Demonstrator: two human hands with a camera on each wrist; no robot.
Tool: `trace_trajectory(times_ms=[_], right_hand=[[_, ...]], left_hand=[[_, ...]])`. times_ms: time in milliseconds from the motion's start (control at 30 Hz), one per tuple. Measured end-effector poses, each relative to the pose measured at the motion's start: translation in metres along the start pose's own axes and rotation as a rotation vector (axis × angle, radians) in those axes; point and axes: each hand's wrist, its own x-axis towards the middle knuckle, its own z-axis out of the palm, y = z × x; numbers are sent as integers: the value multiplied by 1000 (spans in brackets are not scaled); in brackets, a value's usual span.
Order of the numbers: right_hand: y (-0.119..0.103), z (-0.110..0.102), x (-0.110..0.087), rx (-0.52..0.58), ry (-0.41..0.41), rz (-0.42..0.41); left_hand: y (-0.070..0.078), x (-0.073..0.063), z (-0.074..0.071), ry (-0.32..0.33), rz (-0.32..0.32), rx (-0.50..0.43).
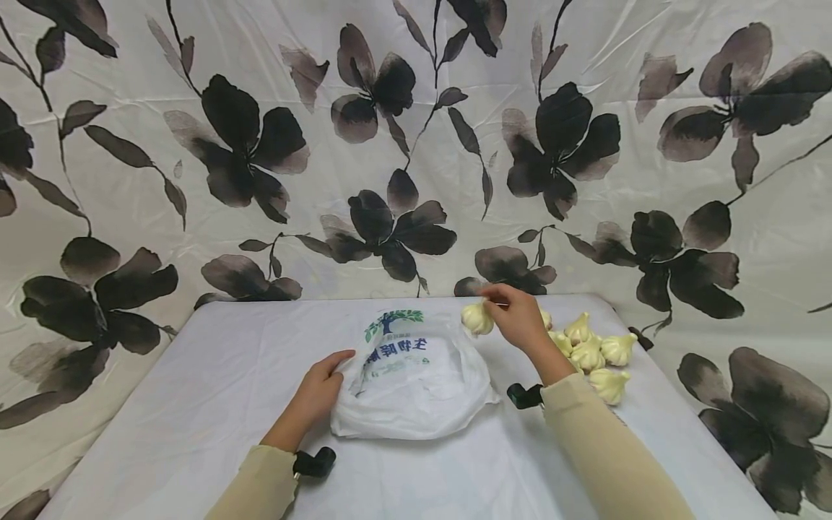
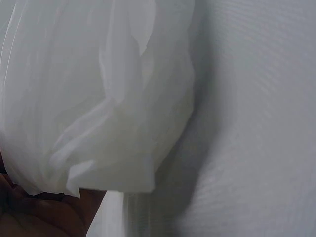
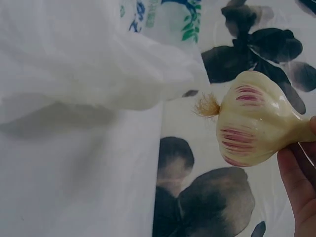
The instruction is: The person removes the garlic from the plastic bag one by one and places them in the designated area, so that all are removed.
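Note:
A white plastic bag [image 1: 416,415] with a printed green and blue tree and blue lettering lies on the table, its mouth spread toward me. My left hand [image 1: 318,390] grips the bag's left rim; in the left wrist view the crinkled bag [image 2: 98,98] covers most of that hand's fingers. To the right of the bag, my right hand [image 1: 520,318] pinches a garlic bulb [image 1: 477,319] by its stem, up off the table. The right wrist view shows this bulb [image 3: 259,121] as pale and glossy, with purple streaks and a tuft of roots pointing toward the bag.
Several more garlic bulbs [image 1: 588,354] sit in a cluster on the table's right side, partly behind my right forearm. A white cloth covers the table [image 1: 247,361]. Behind its far edge hangs a curtain [image 1: 468,166] with dark flowers.

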Motion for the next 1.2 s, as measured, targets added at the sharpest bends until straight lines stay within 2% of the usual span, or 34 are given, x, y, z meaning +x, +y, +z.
trace_trajectory(times_ms=[200,533,767,1200], right_hand=[[11,-7,-2,-25,26,24],[31,-17,-5,-85,-2,67],[45,-24,-7,-124,-19,103],[61,-36,-9,-226,-33,80]], left_hand=[[0,0,-1,-3,-1,-2],[-2,1,-2,-14,-32,-6],[-3,2,-2,-14,-26,-3],[-3,3,-3,-10,-31,-13]])
